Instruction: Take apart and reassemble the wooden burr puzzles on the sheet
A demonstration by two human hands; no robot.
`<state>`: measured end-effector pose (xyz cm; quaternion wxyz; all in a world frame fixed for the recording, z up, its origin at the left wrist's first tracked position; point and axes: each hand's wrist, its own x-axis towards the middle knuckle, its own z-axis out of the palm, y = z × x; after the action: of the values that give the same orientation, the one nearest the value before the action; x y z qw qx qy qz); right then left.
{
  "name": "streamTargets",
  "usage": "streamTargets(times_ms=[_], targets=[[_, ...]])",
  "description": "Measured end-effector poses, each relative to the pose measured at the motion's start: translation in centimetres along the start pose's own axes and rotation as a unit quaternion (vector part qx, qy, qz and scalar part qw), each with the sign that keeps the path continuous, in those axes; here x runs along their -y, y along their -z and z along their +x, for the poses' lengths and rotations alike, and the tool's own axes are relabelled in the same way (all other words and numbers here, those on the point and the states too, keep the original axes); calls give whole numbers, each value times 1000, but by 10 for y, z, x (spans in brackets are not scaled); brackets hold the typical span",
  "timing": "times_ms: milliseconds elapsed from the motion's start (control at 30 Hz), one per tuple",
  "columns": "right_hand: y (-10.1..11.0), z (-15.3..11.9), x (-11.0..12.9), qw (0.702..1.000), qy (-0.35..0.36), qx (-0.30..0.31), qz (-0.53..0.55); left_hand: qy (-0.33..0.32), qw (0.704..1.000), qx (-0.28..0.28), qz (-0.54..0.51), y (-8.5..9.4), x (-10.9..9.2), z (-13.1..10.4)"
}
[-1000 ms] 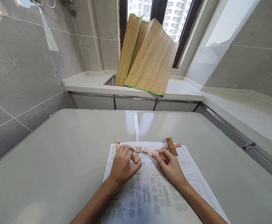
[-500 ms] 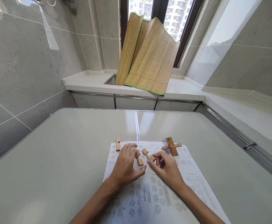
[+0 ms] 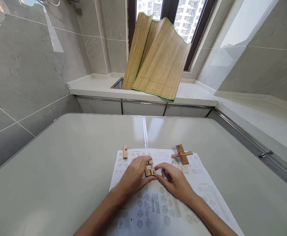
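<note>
Tan wood makes up the left piece (image 3: 147,172) and the right piece (image 3: 153,171), two notched puzzle blocks set side by side over the middle of the far part of the printed sheet (image 3: 163,230). Their notches face each other and leave a small window through which white paper shows; the right piece bears a dark mark like a numeral. Whether they rest on the sheet or are lifted slightly cannot be told.

The left hand (image 3: 135,172) holds the left piece in a narrow grip, fingers over its far end and thumb at its near end, hiding part of it. The right hand (image 3: 176,179) has its thumb and forefinger nearly together on the right piece's outer edge, in a light pinch by the look of it.

The step in hand looks like pairing and lining up these two blocks. By my judgement, the next move calls for keeping their ends level and the window unblocked.

Near the sheet's far left corner lies a loose notched stick (image 3: 125,152); near its far right corner, a cross-shaped wooden assembly (image 3: 184,159). Around the sheet spreads the pale tabletop (image 3: 59,170); well beyond its far edge leans a bamboo mat (image 3: 161,65).
</note>
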<state>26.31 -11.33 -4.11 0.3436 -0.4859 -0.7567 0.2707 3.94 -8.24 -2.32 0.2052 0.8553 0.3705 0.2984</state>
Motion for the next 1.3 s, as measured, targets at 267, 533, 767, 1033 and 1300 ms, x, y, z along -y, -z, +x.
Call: streamTargets(times_ms=[267,533,767,1033,1300], targets=[[1,-1,2,999,-6,-14,47,-15,998,5,56,10,20,1],[2,-1,3,999,-10,-12,46,14,992,-26,124,34,41,5],[2,-1,4,999,-10,-13,52,63,992,-49,99,40,55,2],[3,-1,3,999,-21,-3,49,82,990,-53,102,49,62,-2],[5,-1,3,998,-31,2,47,82,991,-43,95,57,66,-2]])
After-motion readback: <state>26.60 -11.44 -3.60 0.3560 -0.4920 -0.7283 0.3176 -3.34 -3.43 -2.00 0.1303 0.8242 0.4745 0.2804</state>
